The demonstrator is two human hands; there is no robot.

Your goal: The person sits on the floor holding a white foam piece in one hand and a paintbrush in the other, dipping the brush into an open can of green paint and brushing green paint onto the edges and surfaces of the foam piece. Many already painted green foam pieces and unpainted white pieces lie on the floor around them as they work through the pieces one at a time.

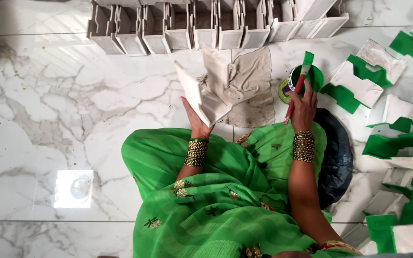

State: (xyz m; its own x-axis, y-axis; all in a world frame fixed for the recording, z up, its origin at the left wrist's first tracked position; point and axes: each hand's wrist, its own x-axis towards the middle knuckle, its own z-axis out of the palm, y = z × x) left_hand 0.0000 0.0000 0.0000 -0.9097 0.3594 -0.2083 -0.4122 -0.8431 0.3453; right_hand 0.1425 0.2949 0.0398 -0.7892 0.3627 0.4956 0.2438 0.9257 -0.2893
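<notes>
left hand [194,117] gripping white moulded piece [206,93], right hand [303,106] holding paintbrush [299,81] over paint can [288,86] rim

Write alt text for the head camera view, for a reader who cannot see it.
A seated person's left hand holds up a white moulded piece while the right hand dips a brush into a green paint can. Unpainted pieces line the marble floor ahead; green-painted pieces lie right.
</notes>
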